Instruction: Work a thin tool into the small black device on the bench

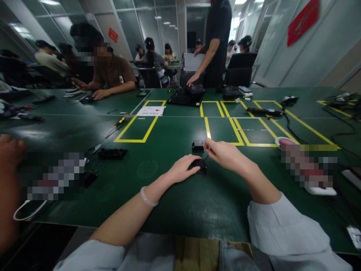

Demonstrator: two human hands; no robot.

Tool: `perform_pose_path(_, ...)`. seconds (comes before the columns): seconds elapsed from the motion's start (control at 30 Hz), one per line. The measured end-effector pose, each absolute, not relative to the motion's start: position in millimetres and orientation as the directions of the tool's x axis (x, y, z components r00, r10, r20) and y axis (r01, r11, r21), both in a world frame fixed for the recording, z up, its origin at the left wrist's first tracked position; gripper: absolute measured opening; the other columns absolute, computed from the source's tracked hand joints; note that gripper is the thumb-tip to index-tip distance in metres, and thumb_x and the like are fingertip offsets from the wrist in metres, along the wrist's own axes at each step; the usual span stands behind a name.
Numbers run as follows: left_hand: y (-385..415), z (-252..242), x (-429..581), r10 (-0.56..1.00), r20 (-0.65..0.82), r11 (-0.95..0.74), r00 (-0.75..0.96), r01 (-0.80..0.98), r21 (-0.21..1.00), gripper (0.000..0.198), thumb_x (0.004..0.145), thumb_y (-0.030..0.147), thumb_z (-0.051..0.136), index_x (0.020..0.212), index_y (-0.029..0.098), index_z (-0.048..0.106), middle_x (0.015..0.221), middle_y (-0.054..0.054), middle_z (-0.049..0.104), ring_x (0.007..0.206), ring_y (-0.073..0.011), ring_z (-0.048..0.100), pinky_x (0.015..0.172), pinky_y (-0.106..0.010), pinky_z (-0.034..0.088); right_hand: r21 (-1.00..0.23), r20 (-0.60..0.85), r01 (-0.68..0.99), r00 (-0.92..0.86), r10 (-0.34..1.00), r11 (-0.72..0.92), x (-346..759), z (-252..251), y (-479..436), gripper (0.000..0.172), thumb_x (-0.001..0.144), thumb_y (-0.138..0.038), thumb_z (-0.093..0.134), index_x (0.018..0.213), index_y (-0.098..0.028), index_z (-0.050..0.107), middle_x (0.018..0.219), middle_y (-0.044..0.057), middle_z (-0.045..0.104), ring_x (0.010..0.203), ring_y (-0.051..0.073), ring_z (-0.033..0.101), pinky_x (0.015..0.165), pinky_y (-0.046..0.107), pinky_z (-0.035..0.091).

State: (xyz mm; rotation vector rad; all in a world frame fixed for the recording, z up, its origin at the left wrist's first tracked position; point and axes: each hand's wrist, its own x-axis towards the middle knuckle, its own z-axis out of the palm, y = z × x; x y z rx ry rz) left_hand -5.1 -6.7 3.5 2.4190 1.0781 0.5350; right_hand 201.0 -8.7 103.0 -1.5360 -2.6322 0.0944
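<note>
On the green table (169, 203), my left hand (183, 168) grips a small black box-like part (201, 165), with fingers on its far edge and the thumb at its near side. Just right of and above that part is my right hand (220, 150), its fingers pinched round a thin dark tool (207, 158) whose tip points down at the part. Most of the tool is hidden by the fingers. A second black block (197, 146) with a lighter top lies just beyond, next to my right fingertips.
A black strip-shaped part (113, 153) and a yellow-black screwdriver (120, 122) lie at left. White power strips lie at both sides. Yellow tape outlines and a paper sheet (150, 111) are farther off. A person's hand (9, 150) is at the left edge; others work across the table.
</note>
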Motion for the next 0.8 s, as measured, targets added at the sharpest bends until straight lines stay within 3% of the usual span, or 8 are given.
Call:
perform_pose_path(0.3, -6.9, 3.2, -5.3, 0.767, 0.171, -0.599, 0.618, 0.595, 0.536, 0.036, 0.095, 0.038, 0.047, 0.127, 0.024, 0.05, 0.117, -0.007, 0.058, 0.106, -0.0231, 0.055, 0.094, -0.038, 0.044, -0.101, 0.042, 0.874, -0.473, 0.88, 0.475, 199.7, 101.5, -8.2, 0.024, 0.097, -0.038, 0.033, 0.103, -0.021, 0.049, 0.08, 0.004, 0.067, 0.068, 0.017, 0.059, 0.054, 0.026, 0.022)
perform_pose_path(0.43, -6.2, 3.0, -5.6, 0.767, 0.171, -0.599, 0.619, 0.593, 0.538, 0.035, 0.095, 0.038, 0.047, 0.127, 0.024, 0.05, 0.118, -0.007, 0.058, 0.107, -0.0232, 0.055, 0.095, -0.038, 0.044, -0.071, 0.051, 0.879, -0.47, 0.881, 0.472, 200.5, 100.5, -7.9, 0.023, 0.098, -0.034, 0.031, 0.104, -0.021, 0.049, 0.078, 0.004, 0.067, 0.065, 0.017, 0.059, 0.053, 0.026, 0.021)
perform_pose_path(0.67, -6.1, 2.2, -5.5, 0.769, 0.173, -0.595, 0.616, 0.591, 0.545, 0.035, 0.094, 0.038, 0.047, 0.126, 0.024, 0.05, 0.118, -0.007, 0.058, 0.108, -0.0235, 0.055, 0.095, -0.038, 0.044, -0.117, 0.058, 0.857, -0.498, 0.865, 0.501, 200.7, 102.3, -9.4, 0.018, 0.095, -0.027, 0.034, 0.104, -0.021, 0.048, 0.08, 0.003, 0.066, 0.065, 0.015, 0.058, 0.054, 0.026, 0.022)
perform_pose_path(0.8, -6.1, 2.1, -5.4, 0.77, 0.172, -0.596, 0.615, 0.595, 0.539, 0.035, 0.094, 0.038, 0.047, 0.127, 0.024, 0.049, 0.117, -0.007, 0.059, 0.105, -0.0231, 0.056, 0.094, -0.038, 0.045, -0.135, 0.067, 0.859, -0.489, 0.87, 0.493, 199.9, 101.0, -8.1, 0.02, 0.096, -0.035, 0.035, 0.102, -0.021, 0.048, 0.079, 0.003, 0.066, 0.067, 0.016, 0.059, 0.053, 0.025, 0.022)
